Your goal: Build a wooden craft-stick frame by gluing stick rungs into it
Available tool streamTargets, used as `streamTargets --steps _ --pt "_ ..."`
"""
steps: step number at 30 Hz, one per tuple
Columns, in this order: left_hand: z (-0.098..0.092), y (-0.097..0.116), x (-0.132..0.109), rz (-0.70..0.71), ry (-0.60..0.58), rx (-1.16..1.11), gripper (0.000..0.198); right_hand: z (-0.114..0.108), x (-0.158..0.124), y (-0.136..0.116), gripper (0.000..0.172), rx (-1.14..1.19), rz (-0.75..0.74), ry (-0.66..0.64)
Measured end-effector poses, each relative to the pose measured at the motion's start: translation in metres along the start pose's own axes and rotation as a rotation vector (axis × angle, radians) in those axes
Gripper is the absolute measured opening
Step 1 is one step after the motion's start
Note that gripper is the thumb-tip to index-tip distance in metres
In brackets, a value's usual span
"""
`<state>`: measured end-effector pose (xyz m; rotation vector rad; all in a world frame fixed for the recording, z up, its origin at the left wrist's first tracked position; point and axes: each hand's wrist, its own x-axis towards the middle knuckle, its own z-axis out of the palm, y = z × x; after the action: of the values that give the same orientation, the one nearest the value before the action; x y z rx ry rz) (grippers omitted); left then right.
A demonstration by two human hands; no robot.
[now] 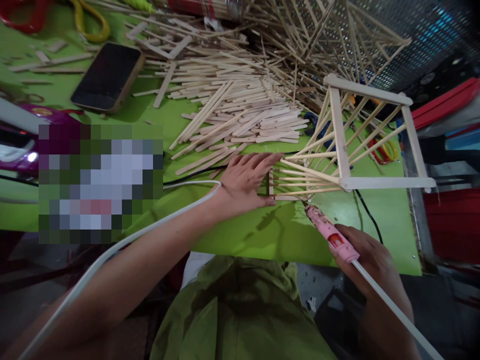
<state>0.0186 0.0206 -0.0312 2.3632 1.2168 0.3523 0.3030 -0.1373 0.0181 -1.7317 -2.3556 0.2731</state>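
My left hand (245, 181) lies flat on the green table (232, 235), fingers stretched out, pressing the near ends of thin sticks of a wooden stick frame (369, 137). The frame stands tilted to the right of that hand, built of flat ice-cream sticks and thin skewers. My right hand (369, 260) is closed round a pink glue gun (330, 232). The gun's nozzle points up-left at the frame's lower corner, just beside my left thumb. A white glue stick (393, 310) juts from the gun's back.
A big pile of loose ice-cream sticks and skewers (240, 105) covers the table's middle and back. A dark phone (107, 75) lies at the left. Yellow and red scissors handles (90, 22) are at the top left. A white cable (150, 225) crosses my left forearm.
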Motion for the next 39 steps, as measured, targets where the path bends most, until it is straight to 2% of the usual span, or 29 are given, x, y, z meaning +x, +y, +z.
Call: streamTargets --steps 18,39 --pt "0.0024 -0.0012 0.0002 0.012 0.032 -0.005 0.099 0.0029 0.0065 -0.0016 0.026 -0.042 -0.034 0.086" --pt "0.0016 0.0001 -0.0007 0.012 0.031 0.000 0.099 0.0043 0.0084 -0.0025 0.022 -0.083 -0.038 0.078"
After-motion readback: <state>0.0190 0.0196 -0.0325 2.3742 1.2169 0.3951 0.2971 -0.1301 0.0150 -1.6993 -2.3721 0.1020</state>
